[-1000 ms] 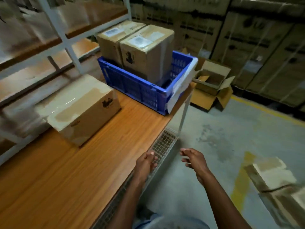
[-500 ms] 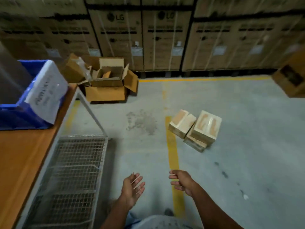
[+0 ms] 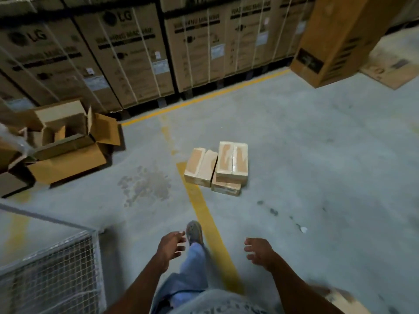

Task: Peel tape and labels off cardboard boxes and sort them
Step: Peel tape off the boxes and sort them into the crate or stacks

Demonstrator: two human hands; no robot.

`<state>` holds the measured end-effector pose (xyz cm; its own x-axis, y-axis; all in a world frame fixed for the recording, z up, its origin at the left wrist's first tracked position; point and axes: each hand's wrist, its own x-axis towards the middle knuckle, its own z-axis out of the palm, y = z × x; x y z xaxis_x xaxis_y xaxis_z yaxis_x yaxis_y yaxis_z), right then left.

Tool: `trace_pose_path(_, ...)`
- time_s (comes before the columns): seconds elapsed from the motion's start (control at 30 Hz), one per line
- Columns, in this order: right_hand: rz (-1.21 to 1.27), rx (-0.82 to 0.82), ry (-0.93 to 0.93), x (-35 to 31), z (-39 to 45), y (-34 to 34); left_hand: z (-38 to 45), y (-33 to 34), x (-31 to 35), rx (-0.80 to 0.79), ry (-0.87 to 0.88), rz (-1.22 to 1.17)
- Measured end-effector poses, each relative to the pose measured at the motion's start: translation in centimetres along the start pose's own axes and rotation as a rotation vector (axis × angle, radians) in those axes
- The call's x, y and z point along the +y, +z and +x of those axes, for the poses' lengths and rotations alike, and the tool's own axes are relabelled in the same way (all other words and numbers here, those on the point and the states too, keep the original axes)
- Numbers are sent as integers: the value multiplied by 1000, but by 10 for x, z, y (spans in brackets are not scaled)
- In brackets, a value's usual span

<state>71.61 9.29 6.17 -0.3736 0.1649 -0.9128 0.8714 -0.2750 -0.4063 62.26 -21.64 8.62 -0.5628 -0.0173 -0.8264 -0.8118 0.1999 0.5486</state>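
Note:
Three small taped cardboard boxes (image 3: 216, 167) lie in a cluster on the concrete floor ahead, one stacked on another, beside a yellow floor line. Their tops show torn patches and clear tape. My left hand (image 3: 170, 247) hangs low in front of me, fingers spread, empty. My right hand (image 3: 258, 250) is level with it further right, fingers loosely apart and also empty. Both hands are well short of the boxes. My leg and shoe show between them.
Opened empty cartons (image 3: 65, 141) sit on the floor at the left. A wire-mesh cage (image 3: 52, 268) stands at the lower left. Strapped washing-machine cartons (image 3: 127, 55) line the back wall. A tall carton (image 3: 335, 39) stands at the upper right.
The view has swung right, away from the wooden table and blue crate, onto the floor. The floor boxes are now nearer and more central. Both hands stay empty and have spread apart.

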Motion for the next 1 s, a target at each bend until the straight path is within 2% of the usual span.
trace_pose_path(0.27, -47, 82, 75, -138, 67, -1, 133, -20, 108, 35, -57, 201)
trace_pose_path(0.37, -89, 64, 96, -193, 106, 5, 180, -14, 158, 9, -42, 304)
trace_pose_path(0.47, -183, 119, 67, -250, 133, 11, 226, 1, 205, -30, -58, 443)
trace_pose_path(0.63, -282, 114, 21, -323, 211, 6, 304, 52, 273, -91, -62, 478)
trace_pose_path(0.73, -440, 117, -58, -350, 280, -5, 367, 93, 294, -116, -50, 516)
trace_pose_path(0.87, -586, 102, -92, -373, 385, -15, 455, 150, 296, -183, -17, 530)
trace_pose_path(1.0, -523, 203, -72, -373, 492, -29, 541, 212, 283, -253, 3, 649)
